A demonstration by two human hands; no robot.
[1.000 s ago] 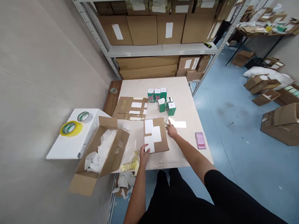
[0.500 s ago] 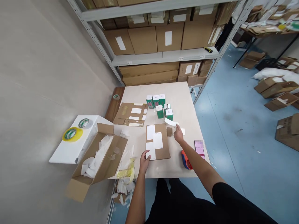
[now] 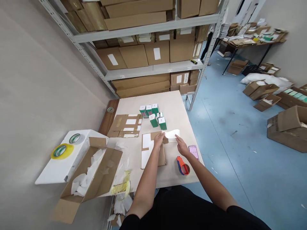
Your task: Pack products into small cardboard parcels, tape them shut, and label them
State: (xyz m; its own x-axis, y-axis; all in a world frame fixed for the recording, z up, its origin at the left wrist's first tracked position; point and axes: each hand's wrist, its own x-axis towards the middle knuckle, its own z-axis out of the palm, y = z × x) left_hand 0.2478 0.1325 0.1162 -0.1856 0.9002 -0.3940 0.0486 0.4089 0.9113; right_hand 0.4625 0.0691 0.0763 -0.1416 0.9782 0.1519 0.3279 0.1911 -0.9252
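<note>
Held mid-frame: white paper strip [image 3: 172, 133], pinched at left end by left grip [image 3: 159, 139], near right end by right grip [image 3: 182, 147]. Probably light, limp, easily creased; best taken by its ends. Hemmed by green boxes [image 3: 163, 125] above, carton [image 3: 162, 156] lower left, tape dispenser [image 3: 179, 163] below; more open table [image 3: 175, 110] toward the frame's upper middle.

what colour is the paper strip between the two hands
White; the paper strip shows best in the head view.
</note>
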